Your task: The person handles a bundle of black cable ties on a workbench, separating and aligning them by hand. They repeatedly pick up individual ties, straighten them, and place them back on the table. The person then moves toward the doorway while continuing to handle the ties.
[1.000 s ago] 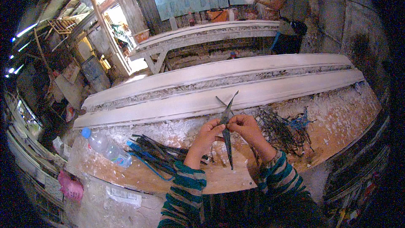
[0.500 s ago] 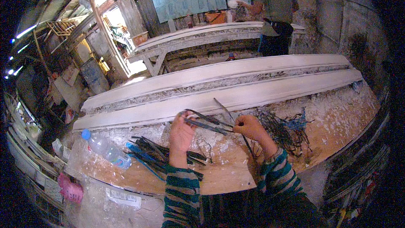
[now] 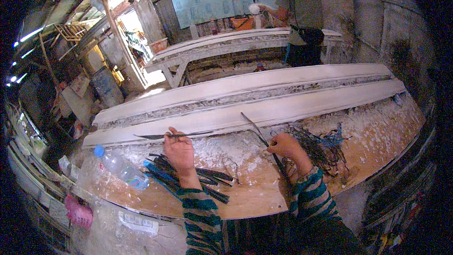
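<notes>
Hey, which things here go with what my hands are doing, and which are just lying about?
Held, or seemingly part of it:
dark strip in your left hand
second strip in your right hand
pile of dark strips
tangle of dark strands

Apparently just lying about:
clear bottle
pink bag
orange tub

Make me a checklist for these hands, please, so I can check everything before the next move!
1. Left hand has its dark strip: ok, held at the fingers.
2. Right hand has its thin strip: ok, pinched.
3. Hands apart: ok, there's a gap between them.
4. Pile of strips untouched by the left arm: cannot tell, the arm hides part of it.
5. Bottle closed: ok, blue cap on.
6. Wooden board clean: not ok, white flakes are scattered on it.
</notes>
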### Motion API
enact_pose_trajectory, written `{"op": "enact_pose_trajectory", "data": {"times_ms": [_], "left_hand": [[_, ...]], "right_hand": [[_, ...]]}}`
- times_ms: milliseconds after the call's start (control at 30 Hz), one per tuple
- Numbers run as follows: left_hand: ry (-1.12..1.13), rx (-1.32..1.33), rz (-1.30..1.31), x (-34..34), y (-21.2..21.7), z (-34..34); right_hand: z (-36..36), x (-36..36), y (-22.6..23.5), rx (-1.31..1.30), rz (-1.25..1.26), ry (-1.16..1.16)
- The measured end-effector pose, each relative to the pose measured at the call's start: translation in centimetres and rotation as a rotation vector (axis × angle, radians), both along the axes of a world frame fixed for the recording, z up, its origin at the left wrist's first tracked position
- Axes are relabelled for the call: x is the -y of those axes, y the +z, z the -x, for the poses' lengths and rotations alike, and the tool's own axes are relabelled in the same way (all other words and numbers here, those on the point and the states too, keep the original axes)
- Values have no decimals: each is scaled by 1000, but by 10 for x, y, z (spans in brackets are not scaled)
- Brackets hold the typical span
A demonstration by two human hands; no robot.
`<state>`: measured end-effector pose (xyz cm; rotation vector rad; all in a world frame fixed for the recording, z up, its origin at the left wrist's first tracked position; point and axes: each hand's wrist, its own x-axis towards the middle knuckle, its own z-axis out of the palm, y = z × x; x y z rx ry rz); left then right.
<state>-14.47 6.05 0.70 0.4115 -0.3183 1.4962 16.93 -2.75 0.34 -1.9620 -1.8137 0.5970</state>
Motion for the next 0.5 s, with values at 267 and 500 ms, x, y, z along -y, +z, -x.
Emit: {"op": "enact_pose_trajectory", "data": {"times_ms": [267, 500], "left_hand": [[154, -950, 205, 20, -2, -67], [84, -1415, -103, 43, -2, -105]], "right_hand": [[3, -5, -14, -100, -276, -15], [27, -3, -2, -811, -227, 143]]}}
